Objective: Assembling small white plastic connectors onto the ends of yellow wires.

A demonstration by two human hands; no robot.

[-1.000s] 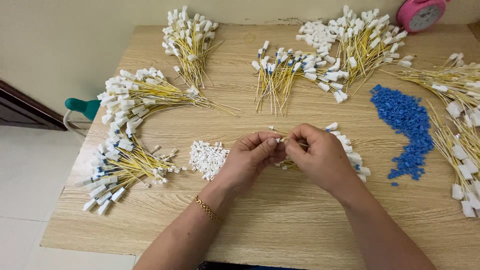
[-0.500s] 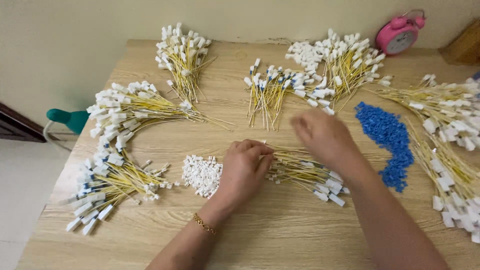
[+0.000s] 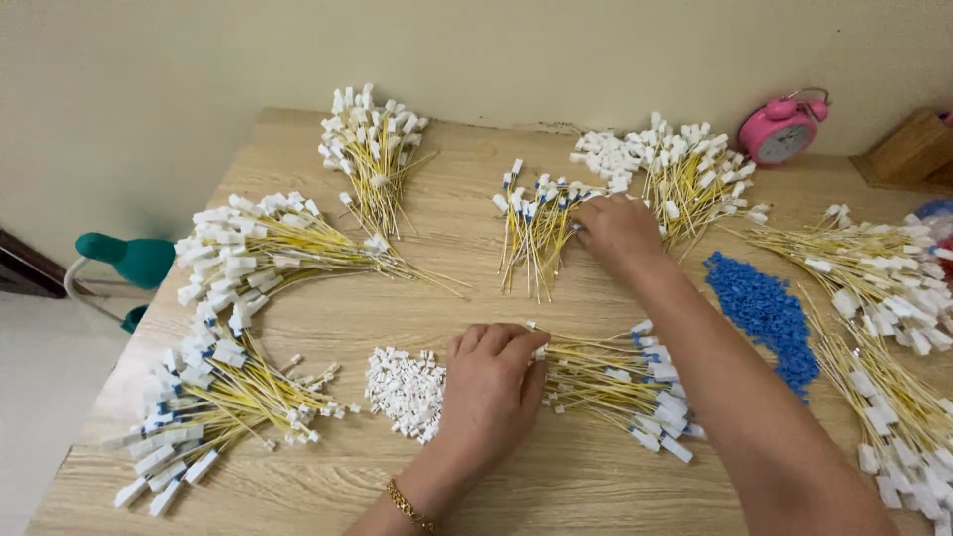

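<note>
My left hand (image 3: 493, 389) lies palm down on the wooden table (image 3: 476, 258), fingertips resting on the near bundle of yellow wires with white connectors (image 3: 620, 382). A small heap of loose white plastic housings (image 3: 405, 390) sits just left of it. My right hand (image 3: 617, 230) is stretched far forward, fingers curled onto the right edge of a bundle of yellow wires with blue-and-white ends (image 3: 536, 223). Whether it grips a wire is hidden by the hand. A pile of small blue plastic pieces (image 3: 764, 313) lies right of my right forearm.
More yellow wire bundles lie fanned around: back centre-left (image 3: 375, 149), left (image 3: 268, 248), front left (image 3: 204, 397), back right (image 3: 685, 174) and along the right edge (image 3: 884, 288). A pink alarm clock (image 3: 784, 127) and a wooden block (image 3: 908, 149) stand at the back right. A teal chair (image 3: 129, 260) is beside the table's left edge.
The hands, which were working together at the centre, have parted. My right hand reached forward to the far bundle; my left hand dropped flat onto the near bundle. The view tilted up.
</note>
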